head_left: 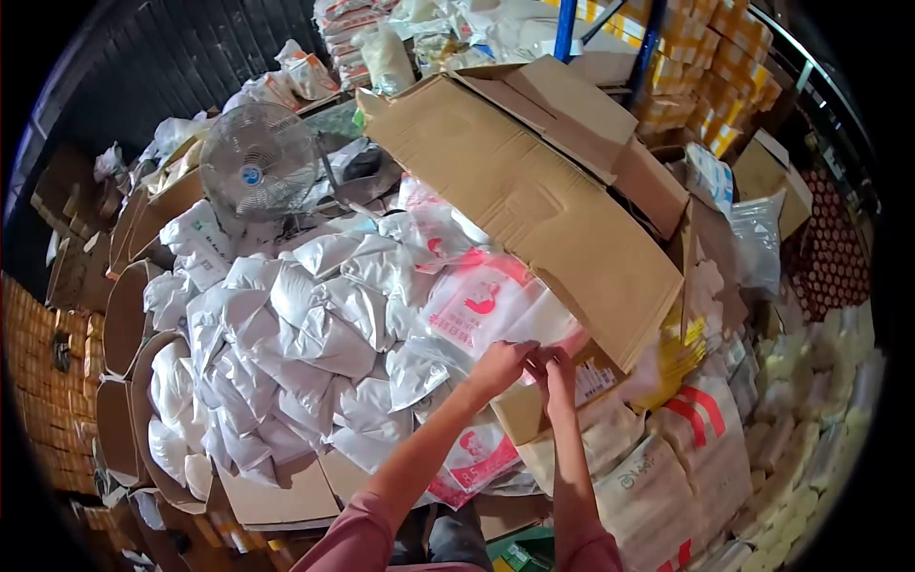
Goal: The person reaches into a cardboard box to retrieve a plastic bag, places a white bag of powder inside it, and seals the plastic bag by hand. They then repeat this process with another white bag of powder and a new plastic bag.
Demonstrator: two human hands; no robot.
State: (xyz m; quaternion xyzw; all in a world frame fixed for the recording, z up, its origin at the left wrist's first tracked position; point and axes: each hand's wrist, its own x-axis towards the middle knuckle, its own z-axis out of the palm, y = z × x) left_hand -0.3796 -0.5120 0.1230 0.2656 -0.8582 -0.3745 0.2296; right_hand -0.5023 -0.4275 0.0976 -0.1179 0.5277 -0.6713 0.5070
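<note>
Two hands (530, 366) meet beside pink-printed plastic bags (491, 300).

Packing workshop or storeroom; heaped filled bags (286, 324), open cartons (534, 210), stacked boxes (710, 67).

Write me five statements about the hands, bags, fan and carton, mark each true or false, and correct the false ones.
1. The left hand and right hand are close together. True.
2. The white bags stand in one neat row. False: they lie in a heap.
3. In the picture, the fan is left of the carton. True.
4. The printed bag has green print. False: it is pink-red.
5. The carton is brown. True.
</note>
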